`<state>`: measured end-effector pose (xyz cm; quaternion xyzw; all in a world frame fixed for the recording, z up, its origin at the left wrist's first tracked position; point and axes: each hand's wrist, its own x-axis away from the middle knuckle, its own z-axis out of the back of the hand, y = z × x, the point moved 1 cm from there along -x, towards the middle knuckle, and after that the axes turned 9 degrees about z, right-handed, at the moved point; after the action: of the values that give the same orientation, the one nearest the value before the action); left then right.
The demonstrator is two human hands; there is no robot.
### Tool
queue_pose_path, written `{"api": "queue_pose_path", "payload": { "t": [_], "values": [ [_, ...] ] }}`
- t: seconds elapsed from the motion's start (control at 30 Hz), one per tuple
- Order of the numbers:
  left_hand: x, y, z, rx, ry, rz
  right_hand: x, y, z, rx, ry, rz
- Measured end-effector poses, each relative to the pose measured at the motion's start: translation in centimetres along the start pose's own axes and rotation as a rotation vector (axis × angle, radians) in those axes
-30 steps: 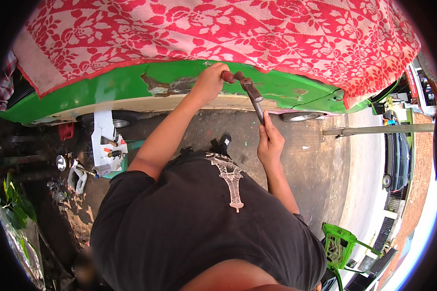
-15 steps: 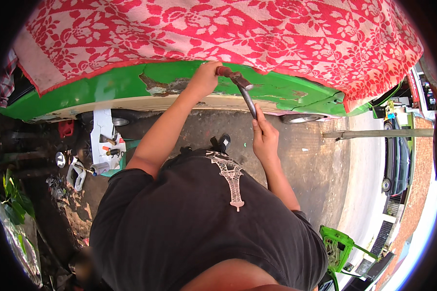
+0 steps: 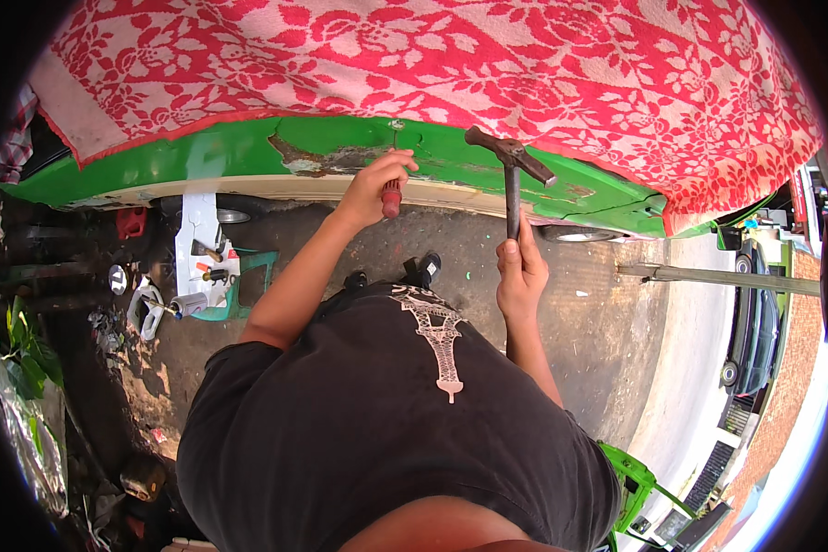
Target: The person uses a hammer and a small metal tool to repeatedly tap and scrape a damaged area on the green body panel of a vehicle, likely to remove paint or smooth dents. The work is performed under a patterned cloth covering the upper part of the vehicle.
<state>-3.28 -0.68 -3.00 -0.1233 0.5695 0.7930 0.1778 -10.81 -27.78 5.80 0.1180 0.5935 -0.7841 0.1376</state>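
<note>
- Head view: the left hand [image 3: 377, 191] is curling its fingers around a red-handled tool [image 3: 392, 200], whose thin shaft is pointing up at a green car panel [image 3: 442, 154]; whether its tip is touching, I cannot tell.
- The right hand [image 3: 523, 281] is pinching a hammer [image 3: 512, 193] by its handle between thumb and fingers, its head rising beyond the fingertips.
- Peeling paint [image 3: 311, 162] is showing left of the tool.
- A red-and-pink blanket [image 3: 414, 64] is hanging over the panel's upper edge.

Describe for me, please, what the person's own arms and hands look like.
The left hand and right hand are bare, with no gloves, watch or bracelet visible. The forearms are uncovered below short sleeves of a dark T-shirt with a pale lattice-tower print.
</note>
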Motion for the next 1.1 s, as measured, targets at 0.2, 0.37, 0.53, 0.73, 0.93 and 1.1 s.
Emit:
{"api": "queue_pose_path", "payload": {
  "t": [0.2, 0.37, 0.53, 0.73, 0.93, 1.1],
  "values": [
    [-0.3, 1.0, 0.2, 0.02, 0.029, -0.071, 0.1, 0.2, 0.1, -0.021, 0.014, -0.04],
    [-0.5, 1.2, 0.2, 0.006, -0.002, -0.062, 0.6, 0.7, 0.6, 0.001, 0.01, -0.02],
    [-0.8, 1.1, 0.5, -0.008, -0.026, -0.047, 1.5, 0.4, 0.3, -0.035, 0.035, -0.043],
    [-1.1, 1.2, 0.9, -0.051, -0.03, -0.072, 2.6, 0.3, -0.1, -0.063, 0.057, -0.07],
    [-1.5, 1.1, 1.2, -0.043, -0.027, -0.098, 3.4, 0.1, -0.3, -0.06, 0.075, -0.087],
    [-1.6, 1.1, 1.1, -0.055, -0.035, -0.102, 3.6, 0.2, -0.4, -0.062, 0.08, -0.077]
  ]
}}
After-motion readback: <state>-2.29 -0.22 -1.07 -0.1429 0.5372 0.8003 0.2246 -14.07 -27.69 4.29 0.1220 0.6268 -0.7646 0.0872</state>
